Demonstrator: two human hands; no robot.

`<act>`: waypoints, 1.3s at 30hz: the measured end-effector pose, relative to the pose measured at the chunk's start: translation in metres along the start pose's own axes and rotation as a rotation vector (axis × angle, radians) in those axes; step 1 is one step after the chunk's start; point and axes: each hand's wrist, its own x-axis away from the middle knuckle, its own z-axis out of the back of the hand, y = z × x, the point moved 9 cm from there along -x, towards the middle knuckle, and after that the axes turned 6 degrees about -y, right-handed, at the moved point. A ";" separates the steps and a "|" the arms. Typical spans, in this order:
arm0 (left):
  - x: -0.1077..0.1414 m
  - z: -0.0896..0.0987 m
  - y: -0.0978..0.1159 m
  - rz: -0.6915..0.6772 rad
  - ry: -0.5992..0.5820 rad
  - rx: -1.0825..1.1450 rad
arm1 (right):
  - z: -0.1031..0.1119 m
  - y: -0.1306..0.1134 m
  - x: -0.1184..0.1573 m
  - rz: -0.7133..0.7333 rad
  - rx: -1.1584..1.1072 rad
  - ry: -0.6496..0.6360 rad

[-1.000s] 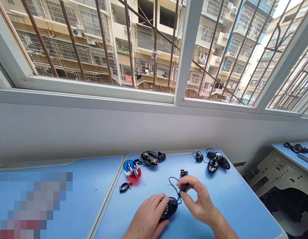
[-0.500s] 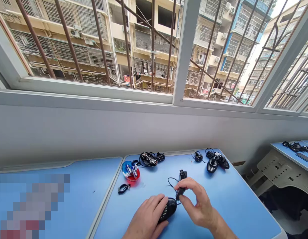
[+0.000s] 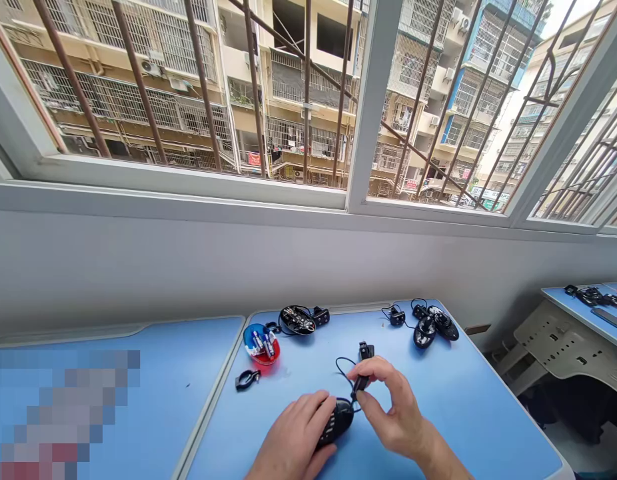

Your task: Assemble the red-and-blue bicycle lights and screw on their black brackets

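Observation:
My left hand (image 3: 299, 437) is closed over a black oval device (image 3: 337, 421) on the blue table, a row of pale marks along its side. Between the thumb and fingers of my right hand (image 3: 388, 407) is a small black block-shaped part (image 3: 360, 384), just above the device's far end. A thin black cable (image 3: 342, 363) loops beside this part. Right behind my right fingertips stands a black clip-like piece (image 3: 366, 350); whether it joins the pinched part is hidden. The palm side of my left hand is out of sight.
A blue and red dish (image 3: 262, 345) holds batteries, with a black ring clamp (image 3: 247, 379) nearby. Toward the back lie an opened oval device (image 3: 297, 320), a small black cabled box (image 3: 397, 316) and black oval parts (image 3: 425, 331). A table seam (image 3: 208, 403) runs at left.

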 end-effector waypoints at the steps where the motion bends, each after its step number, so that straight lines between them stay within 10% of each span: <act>1: 0.000 0.000 0.001 -0.006 0.004 -0.004 | 0.000 0.000 -0.001 0.007 0.006 0.009; 39: 0.002 -0.009 -0.006 0.002 -0.001 -0.038 | 0.006 0.007 -0.002 0.000 0.043 0.060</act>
